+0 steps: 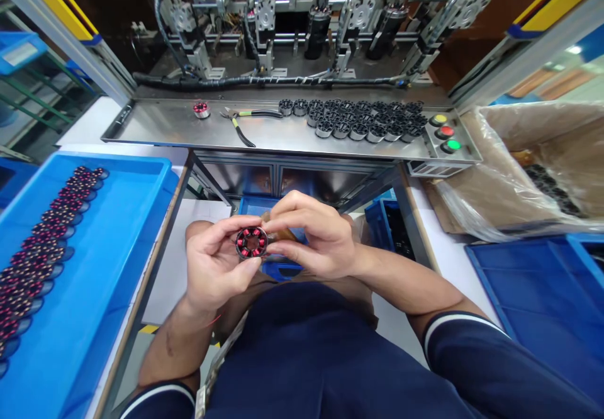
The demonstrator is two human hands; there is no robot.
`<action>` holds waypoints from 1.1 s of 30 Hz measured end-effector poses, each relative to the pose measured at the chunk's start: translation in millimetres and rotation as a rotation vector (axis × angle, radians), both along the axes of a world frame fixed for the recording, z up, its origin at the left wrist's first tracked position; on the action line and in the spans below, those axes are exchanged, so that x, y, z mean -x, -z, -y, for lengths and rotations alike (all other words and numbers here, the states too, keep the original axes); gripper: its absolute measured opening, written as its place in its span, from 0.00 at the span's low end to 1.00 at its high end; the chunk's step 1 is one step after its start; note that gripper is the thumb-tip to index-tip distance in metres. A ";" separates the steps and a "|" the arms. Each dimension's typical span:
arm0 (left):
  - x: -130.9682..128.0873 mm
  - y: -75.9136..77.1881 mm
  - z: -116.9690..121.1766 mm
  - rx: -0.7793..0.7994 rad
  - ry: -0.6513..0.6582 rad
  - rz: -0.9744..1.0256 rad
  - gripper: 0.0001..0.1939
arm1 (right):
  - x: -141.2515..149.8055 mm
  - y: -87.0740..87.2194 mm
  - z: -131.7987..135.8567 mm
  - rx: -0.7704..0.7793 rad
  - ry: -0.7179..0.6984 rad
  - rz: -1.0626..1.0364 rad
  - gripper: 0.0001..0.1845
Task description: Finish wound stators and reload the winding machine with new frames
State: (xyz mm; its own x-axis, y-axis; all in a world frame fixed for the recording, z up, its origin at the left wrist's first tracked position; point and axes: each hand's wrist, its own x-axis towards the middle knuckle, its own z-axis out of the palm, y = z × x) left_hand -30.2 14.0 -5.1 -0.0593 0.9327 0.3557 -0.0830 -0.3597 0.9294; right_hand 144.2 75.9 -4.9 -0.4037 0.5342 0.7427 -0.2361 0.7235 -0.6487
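Note:
Between the thumb and fingers of my left hand (214, 258) is a small round motor stator (251, 243), wound with red wire and dark at the rim. Its open centre faces up towards me. My right hand (316, 236) is closed at the stator's right edge, thumb and fingertips pinched close to it. What sits in that pinch is too small to make out. A thin red wire (214, 320) shows beside my left wrist. Both hands are above my lap, in front of the metal bench ledge (165, 126).
On the ledge are a wound stator (201, 111), pliers (240, 123), rows of black-and-silver stator cores (358, 120) and coloured push buttons (445, 132). Behind stands a winding machine (318, 26). A blue tray (117, 217) of wound stators is left; a plastic-lined carton (457, 199) is right.

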 end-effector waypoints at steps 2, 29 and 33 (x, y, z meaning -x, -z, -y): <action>-0.1 -0.3 0.2 0.001 -0.005 -0.020 0.17 | 1.4 -0.9 2.8 -0.006 0.020 0.000 0.06; -4.5 -3.0 -2.4 0.225 0.266 0.232 0.16 | 0.9 -17.4 -30.7 -0.270 -0.264 0.084 0.08; -2.7 -5.4 -4.5 0.263 0.304 0.250 0.15 | -0.6 -17.7 -25.0 -0.292 -0.211 0.061 0.06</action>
State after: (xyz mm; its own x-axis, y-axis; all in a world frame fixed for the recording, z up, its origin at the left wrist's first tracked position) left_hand -27.5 18.5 0.3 0.1768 0.9776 0.1144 -0.3812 -0.0391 0.9237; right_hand 144.8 100.9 12.8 -0.5304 0.2033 0.8230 -0.3674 0.8198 -0.4393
